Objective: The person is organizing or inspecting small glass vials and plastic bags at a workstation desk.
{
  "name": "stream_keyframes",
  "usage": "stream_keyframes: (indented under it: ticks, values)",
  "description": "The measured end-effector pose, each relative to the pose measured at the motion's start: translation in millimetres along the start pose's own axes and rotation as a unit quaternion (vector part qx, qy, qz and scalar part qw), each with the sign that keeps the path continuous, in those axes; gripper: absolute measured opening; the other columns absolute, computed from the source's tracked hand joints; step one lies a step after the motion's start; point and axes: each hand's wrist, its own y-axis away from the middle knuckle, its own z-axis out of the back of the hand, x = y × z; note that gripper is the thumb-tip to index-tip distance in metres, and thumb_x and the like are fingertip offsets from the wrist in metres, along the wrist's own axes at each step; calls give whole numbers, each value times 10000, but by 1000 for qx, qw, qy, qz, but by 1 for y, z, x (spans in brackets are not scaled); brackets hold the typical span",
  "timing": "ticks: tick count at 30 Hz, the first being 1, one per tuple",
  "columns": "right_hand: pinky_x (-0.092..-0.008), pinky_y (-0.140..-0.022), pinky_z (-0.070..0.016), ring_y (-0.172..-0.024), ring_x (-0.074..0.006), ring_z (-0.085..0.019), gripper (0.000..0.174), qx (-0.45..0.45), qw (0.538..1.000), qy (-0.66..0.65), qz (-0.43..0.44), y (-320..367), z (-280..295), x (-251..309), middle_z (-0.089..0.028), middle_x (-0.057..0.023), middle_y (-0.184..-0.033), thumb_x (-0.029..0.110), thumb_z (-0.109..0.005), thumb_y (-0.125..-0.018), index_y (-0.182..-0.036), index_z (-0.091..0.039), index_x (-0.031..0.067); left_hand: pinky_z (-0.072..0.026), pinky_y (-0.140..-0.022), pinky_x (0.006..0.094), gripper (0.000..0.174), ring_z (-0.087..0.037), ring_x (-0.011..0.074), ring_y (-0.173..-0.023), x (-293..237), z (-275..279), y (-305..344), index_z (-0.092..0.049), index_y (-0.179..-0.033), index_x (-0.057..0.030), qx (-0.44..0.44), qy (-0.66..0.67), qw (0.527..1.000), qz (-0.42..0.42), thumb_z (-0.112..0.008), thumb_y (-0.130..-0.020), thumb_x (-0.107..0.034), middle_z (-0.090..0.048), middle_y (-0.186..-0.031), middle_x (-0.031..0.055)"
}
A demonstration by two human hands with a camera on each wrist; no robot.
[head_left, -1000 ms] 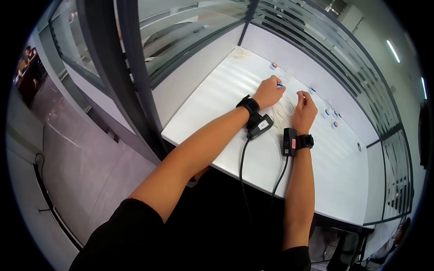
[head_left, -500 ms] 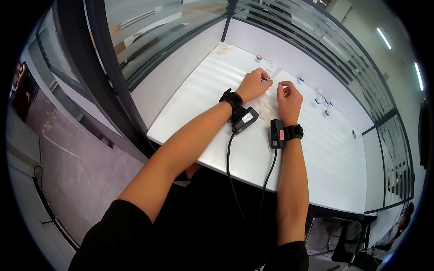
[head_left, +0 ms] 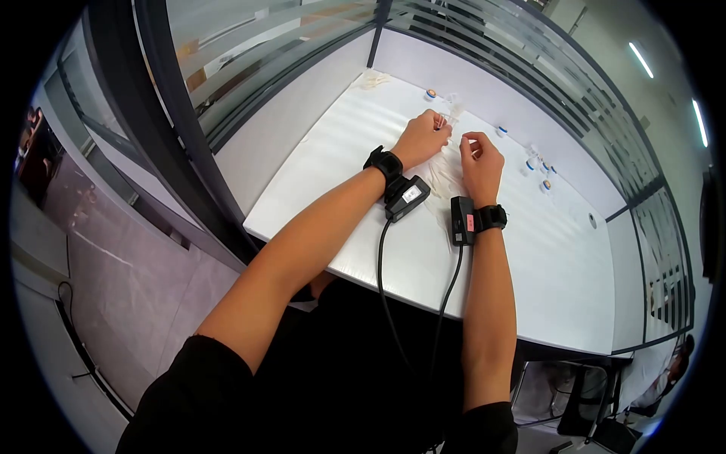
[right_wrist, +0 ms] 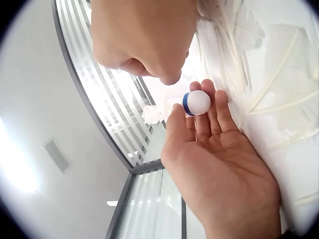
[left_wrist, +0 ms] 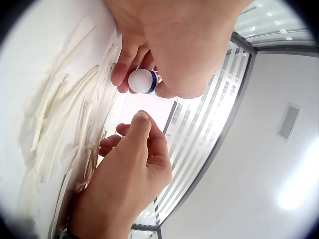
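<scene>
My left hand [head_left: 423, 140] pinches a small bottle [right_wrist: 200, 103] between thumb and fingers above the white table. The bottle has a rounded white end and a blue band; in the left wrist view its white end [left_wrist: 142, 81] faces the camera. A short way off, my right hand [head_left: 484, 166] has its fingers curled, thumb and forefinger tips close together, and no object shows between them. Thin cream-coloured strips with filmy clear pieces [left_wrist: 75, 94] lie on the tabletop under and beside both hands.
Small bottles with blue bands stand toward the back: one bottle [head_left: 430, 94] beyond my left hand, another bottle [head_left: 546, 185] among several at the right. A pale bundle [head_left: 373, 80] lies in the far left corner. Partition panels [head_left: 522, 91] edge the table [head_left: 544, 265].
The head view has swung, so the table and hands sit farther left in it. The blue band that showed at my left fingers earlier is now hidden there. Both hands keep close together.
</scene>
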Motion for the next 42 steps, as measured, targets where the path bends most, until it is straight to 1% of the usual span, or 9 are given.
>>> stream_keyframes:
  ticks: [8,11,14,21,24,30,33,36,42]
  values:
    - [-370,-611,-493,-613,-239,-635,170,3,1000,7,12,-3,-1,-6,-690,-116,-727,211,-689,-930,-999,-743,66,-607,-743,295,425,-739,192,-912,-7,2,1,-574,-1194,98,11,-34,999,-12,-688,-916,-203,-721,-1065,159]
    - [-361,-614,-497,-613,-235,-642,183,10,999,15,29,-2,-1,-8,-702,-108,-735,218,-693,-928,-1017,-748,68,-585,-780,349,466,-751,250,-783,7,-2,-5,-637,-1097,92,-18,-17,999,-48,-707,-833,-286,-763,-864,164]
    - [-360,-614,-494,-606,-220,-626,186,15,1000,20,19,-3,-1,-10,-702,-97,-745,227,-694,-928,-1026,-755,81,-585,-797,349,486,-752,251,-777,5,-2,-3,-639,-1110,101,-13,-22,998,-49,-711,-830,-290,-765,-858,154]
    - [-346,-623,-497,-619,-193,-628,207,22,999,27,17,-5,-2,-13,-710,-82,-757,256,-692,-928,-1040,-765,98,-540,-960,384,547,-697,356,-1098,9,-2,-6,-660,-1150,85,-9,-58,997,-41,-721,-813,-342,-718,-1128,264]
    - [-344,-626,-498,-623,-189,-629,211,19,999,31,22,-4,-3,-15,-710,-82,-758,262,-689,-930,-1042,-767,101,-584,-761,300,498,-731,182,-806,5,-1,-7,-613,-1203,102,-4,-109,993,-43,-713,-859,-244,-747,-964,156]
    - [-340,-629,-497,-625,-183,-624,225,22,999,22,12,-6,-3,-15,-707,-79,-758,274,-690,-930,-1044,-768,98,-579,-749,305,519,-719,180,-767,10,-2,-8,-589,-1219,116,-4,-102,993,-62,-710,-866,-246,-745,-949,155]
    - [-338,-627,-496,-621,-182,-617,229,21,999,17,16,-5,-3,-15,-704,-81,-757,276,-689,-930,-1041,-767,92,-519,-1003,399,569,-670,376,-1154,9,-2,-6,-627,-1195,86,-3,-81,996,-45,-698,-835,-349,-697,-1178,274]
    - [-337,-625,-495,-617,-181,-610,225,19,1000,10,12,-4,-4,-12,-698,-88,-752,264,-690,-931,-1038,-762,79,-575,-734,301,520,-715,178,-764,5,0,-5,-574,-1228,116,-2,-114,992,-52,-701,-876,-246,-740,-933,147]
    - [-356,-607,-490,-604,-202,-615,198,12,1000,5,22,-3,-4,-9,-701,-114,-748,227,-694,-934,-1014,-752,55,-577,-729,303,503,-716,176,-758,10,-1,-6,-578,-1219,99,-8,-109,992,-58,-700,-878,-251,-741,-947,156]
